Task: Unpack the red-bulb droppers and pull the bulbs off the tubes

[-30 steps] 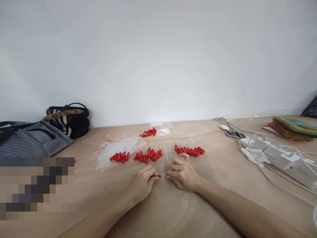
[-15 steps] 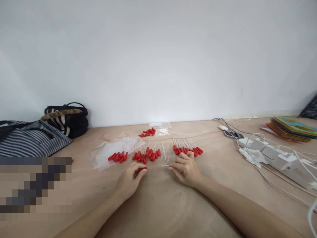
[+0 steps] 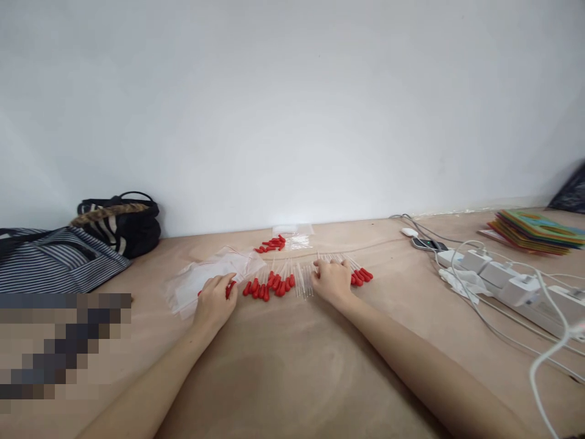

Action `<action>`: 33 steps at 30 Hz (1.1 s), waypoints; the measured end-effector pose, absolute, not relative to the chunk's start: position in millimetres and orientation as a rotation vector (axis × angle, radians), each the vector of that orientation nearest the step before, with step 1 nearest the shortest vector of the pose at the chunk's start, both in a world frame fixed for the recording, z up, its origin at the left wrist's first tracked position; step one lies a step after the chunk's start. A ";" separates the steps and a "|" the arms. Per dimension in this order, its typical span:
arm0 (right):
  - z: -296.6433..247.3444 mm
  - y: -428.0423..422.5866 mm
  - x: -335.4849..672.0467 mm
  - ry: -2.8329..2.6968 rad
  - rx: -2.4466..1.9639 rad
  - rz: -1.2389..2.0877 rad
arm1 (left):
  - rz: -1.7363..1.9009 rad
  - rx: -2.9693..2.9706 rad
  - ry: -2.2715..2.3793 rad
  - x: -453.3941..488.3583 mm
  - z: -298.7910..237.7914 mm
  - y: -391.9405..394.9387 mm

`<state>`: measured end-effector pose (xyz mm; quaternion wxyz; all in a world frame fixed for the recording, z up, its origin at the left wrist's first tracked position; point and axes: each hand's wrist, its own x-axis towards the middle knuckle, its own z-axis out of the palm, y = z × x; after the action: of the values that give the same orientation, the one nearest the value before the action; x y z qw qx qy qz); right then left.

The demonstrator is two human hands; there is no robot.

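My left hand [image 3: 214, 303] lies palm down with its fingers curled at a small pile of loose red rubber bulbs [image 3: 230, 288], pinching one of them beside clear plastic bags [image 3: 201, 279]. My right hand [image 3: 331, 281] rests knuckles up, fingers bent down and closed on a thin clear tube at a bunch of bare clear tubes [image 3: 303, 283]. Between my hands lies a group of droppers with red bulbs [image 3: 270, 285]. A second row of red-bulbed droppers [image 3: 362, 275] shows just right of my right hand.
A further heap of red bulbs [image 3: 271, 244] lies by a small bag near the wall. Striped bags [image 3: 59, 259] and a black bag [image 3: 123, 222] sit at the left. Power strips with chargers and cables [image 3: 503, 277], a phone [image 3: 427, 244] and coloured sheets [image 3: 534, 228] are at the right.
My hands held a red bulb and a clear tube together, then pulled them apart. The left hand went left and forward to the loose bulbs; the right went forward to the bare tubes.
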<state>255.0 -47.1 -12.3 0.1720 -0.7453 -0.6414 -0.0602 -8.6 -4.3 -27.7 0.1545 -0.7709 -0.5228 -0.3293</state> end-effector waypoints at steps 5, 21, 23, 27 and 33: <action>-14.2 -28.3 247.6 -1.814 -2.193 -0.138 | -0.961 -2.192 -1.509 -8.4 -30.9 -4.3; 1.8 -23.3 301.9 -1.861 -2.169 0.026 | -0.725 -2.512 -1.317 -27.6 -14.8 -17.5; 4.1 -24.2 308.2 -1.923 -2.131 0.045 | -0.714 -2.488 -1.310 -26.8 -16.3 -14.5; 5.8 -27.8 307.0 -2.037 -2.074 0.011 | -0.762 -2.402 -1.363 -25.1 -17.6 -12.7; -0.5 -30.5 286.4 -2.120 -2.082 -0.177 | -0.933 -2.426 -1.280 -11.1 -14.9 -27.4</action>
<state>286.4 -30.5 -0.5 0.0825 -0.6971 -0.7098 -0.0592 -11.1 -27.4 -14.9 0.1216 -0.8311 -0.4386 -0.3197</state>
